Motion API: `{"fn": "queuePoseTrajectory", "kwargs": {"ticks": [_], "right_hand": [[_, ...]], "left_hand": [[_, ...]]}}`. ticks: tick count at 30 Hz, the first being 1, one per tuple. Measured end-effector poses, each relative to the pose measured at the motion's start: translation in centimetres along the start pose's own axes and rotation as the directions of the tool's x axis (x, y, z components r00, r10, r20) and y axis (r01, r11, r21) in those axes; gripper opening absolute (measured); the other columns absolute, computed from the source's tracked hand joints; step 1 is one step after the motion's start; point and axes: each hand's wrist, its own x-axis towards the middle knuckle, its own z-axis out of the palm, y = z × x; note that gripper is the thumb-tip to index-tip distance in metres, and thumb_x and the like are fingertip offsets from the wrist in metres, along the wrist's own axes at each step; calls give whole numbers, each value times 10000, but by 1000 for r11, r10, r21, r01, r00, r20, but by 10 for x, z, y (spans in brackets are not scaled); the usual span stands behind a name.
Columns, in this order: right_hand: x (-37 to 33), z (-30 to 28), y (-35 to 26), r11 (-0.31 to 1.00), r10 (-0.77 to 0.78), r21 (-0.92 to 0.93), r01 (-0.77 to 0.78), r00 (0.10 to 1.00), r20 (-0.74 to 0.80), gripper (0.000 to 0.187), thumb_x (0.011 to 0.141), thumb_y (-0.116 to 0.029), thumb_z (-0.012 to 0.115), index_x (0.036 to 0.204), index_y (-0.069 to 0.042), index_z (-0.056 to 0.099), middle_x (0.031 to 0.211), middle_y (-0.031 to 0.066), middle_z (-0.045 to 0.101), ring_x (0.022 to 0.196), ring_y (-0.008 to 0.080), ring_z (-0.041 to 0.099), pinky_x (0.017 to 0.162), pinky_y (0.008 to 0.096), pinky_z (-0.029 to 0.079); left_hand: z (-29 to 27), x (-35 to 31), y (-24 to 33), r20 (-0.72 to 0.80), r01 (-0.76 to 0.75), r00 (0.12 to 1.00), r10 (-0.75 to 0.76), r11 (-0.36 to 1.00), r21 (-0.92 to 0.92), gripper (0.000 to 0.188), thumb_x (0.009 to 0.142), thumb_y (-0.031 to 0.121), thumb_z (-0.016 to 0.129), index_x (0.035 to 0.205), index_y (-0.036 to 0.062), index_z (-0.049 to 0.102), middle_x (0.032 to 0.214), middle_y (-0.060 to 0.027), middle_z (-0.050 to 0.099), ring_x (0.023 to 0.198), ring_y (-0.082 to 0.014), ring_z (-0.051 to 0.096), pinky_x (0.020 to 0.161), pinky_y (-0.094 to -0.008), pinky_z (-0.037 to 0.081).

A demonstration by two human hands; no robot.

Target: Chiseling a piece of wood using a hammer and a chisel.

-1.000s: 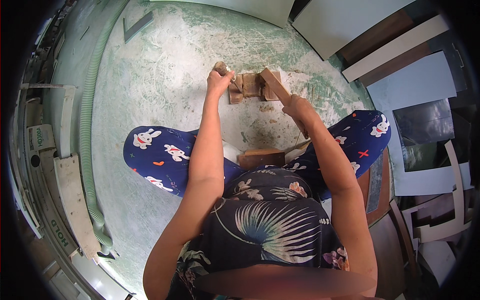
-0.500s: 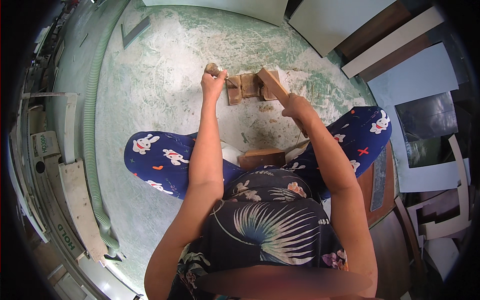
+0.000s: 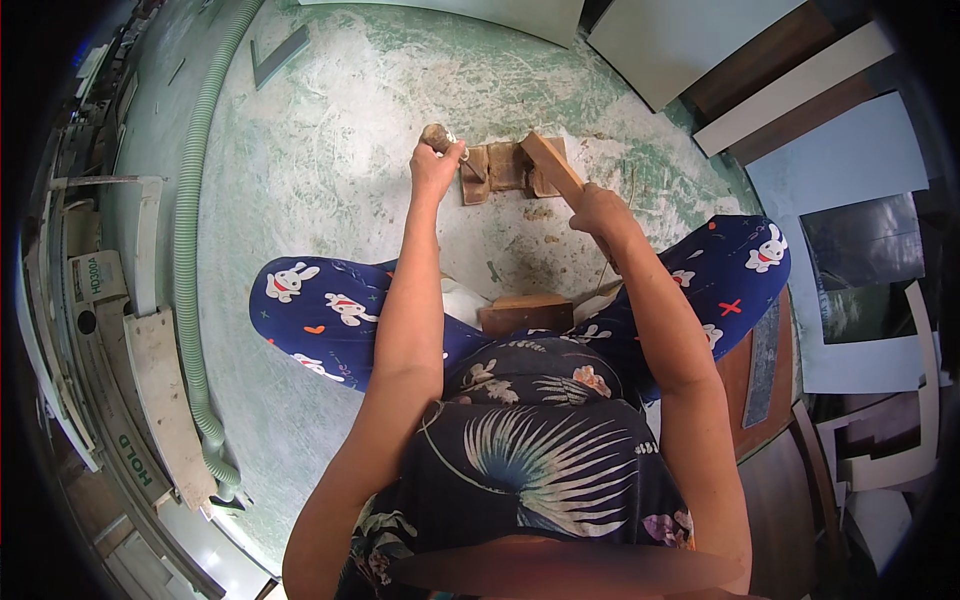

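My left hand (image 3: pixel 434 172) is closed around the thick wooden handle of a chisel (image 3: pixel 434 134). Its thin blade slants down to the right, the tip meeting the left part of a notched brown wood piece (image 3: pixel 506 170) on the floor. In my right hand (image 3: pixel 602 212), fingers wrapped round its near end, is a flat wooden bar (image 3: pixel 551 164). The bar's far end is held above the right part of the wood piece and covers some of it. Handle and bar are apart.
Between my crossed legs lies a reddish-brown wooden block (image 3: pixel 526 316). A green ribbed hose (image 3: pixel 187 230) runs along the left, beside stacked boards (image 3: pixel 165 400). Panels (image 3: pixel 690 45) lean at the upper right, and a grey strip (image 3: pixel 280 57) lies at the far left.
The chisel's blade tip now sits further right on the wood piece. The whole view has shifted slightly; both hands keep their holds.
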Motion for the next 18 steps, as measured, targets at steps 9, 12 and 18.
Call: {"fn": "queuePoseTrajectory", "kwargs": {"ticks": [9, 12, 18], "right_hand": [[5, -3, -2, 999, -33, 9, 33, 999, -12, 482, 656, -198, 672, 1061, 56, 606, 933, 276, 670, 901, 390, 669, 797, 433, 538], [9, -3, -2, 999, -32, 11, 32, 999, 10, 456, 656, -193, 665, 1029, 67, 624, 918, 280, 670, 891, 393, 672, 783, 435, 539], [13, -3, -4, 999, -47, 24, 47, 999, -4, 430, 648, -192, 664, 982, 76, 647, 902, 276, 673, 875, 390, 676, 762, 429, 539]], "left_hand": [[2, -10, -25, -77, -39, 996, 41, 999, 28, 308, 770, 245, 757, 888, -9, 629, 848, -140, 687, 798, -261, 659, 724, -366, 499], [2, -15, -27, -99, -35, 995, 33, 999, -25, 306, 770, 240, 759, 888, -11, 629, 844, -140, 685, 793, -258, 658, 720, -367, 497], [7, -19, -37, -162, -107, 981, 107, 994, 8, 243, 841, 169, 714, 951, -26, 619, 865, -90, 681, 702, -138, 661, 609, -258, 537]]}}
